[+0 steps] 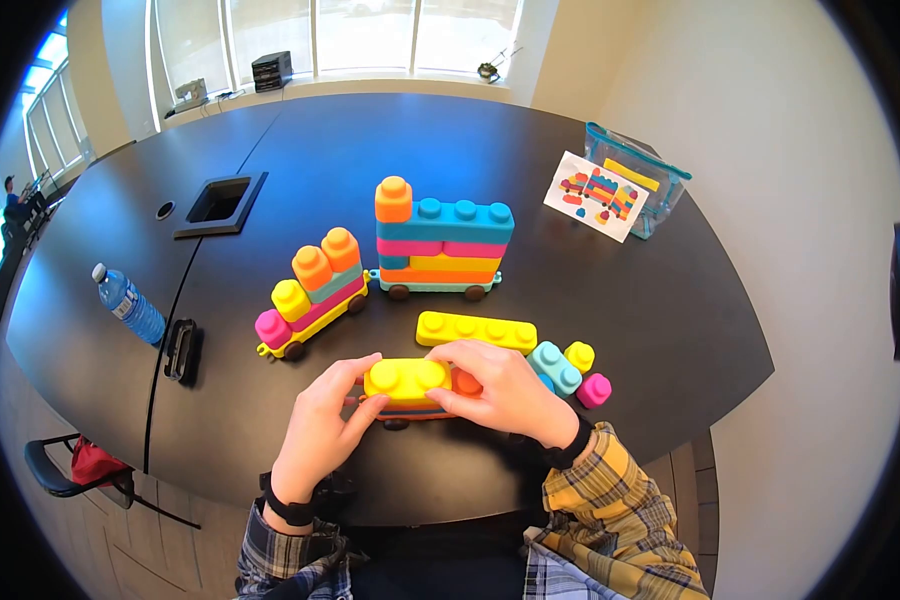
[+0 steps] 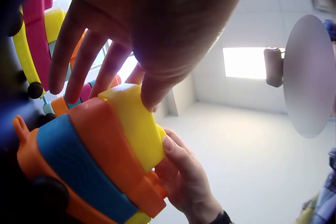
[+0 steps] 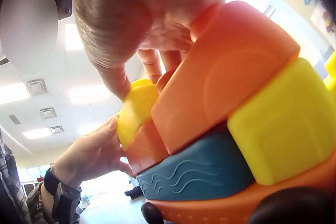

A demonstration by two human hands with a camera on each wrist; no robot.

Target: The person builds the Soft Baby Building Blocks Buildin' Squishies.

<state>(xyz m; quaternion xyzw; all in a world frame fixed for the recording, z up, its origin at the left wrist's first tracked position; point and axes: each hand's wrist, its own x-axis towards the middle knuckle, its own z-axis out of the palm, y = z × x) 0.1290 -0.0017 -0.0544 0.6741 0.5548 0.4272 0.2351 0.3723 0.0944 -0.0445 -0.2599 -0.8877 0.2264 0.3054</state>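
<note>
A yellow two-stud block (image 1: pixel 407 382) sits atop an orange layer of the nearest toy wagon. My left hand (image 1: pixel 320 425) pinches its left end, thumb in front and fingers behind. My right hand (image 1: pixel 505 392) pinches the same block from the right, its thumb at the near side. Below, the wagon has a blue wavy block (image 3: pixel 197 174), a yellow block (image 3: pixel 286 124) and an orange wheeled base (image 2: pixel 31 153). A larger orange block (image 3: pixel 231 66) stands under my right palm, mostly hidden by that hand in the head view.
Beyond stand a tall wagon (image 1: pixel 445 250) and a stepped wagon (image 1: pixel 315 315). A long yellow block (image 1: pixel 477 331), a light-blue block (image 1: pixel 555 368), a small yellow block (image 1: pixel 579 355) and a pink block (image 1: pixel 594 391) lie right. Farther off are a bottle (image 1: pixel 130 305) and picture card (image 1: pixel 597 197).
</note>
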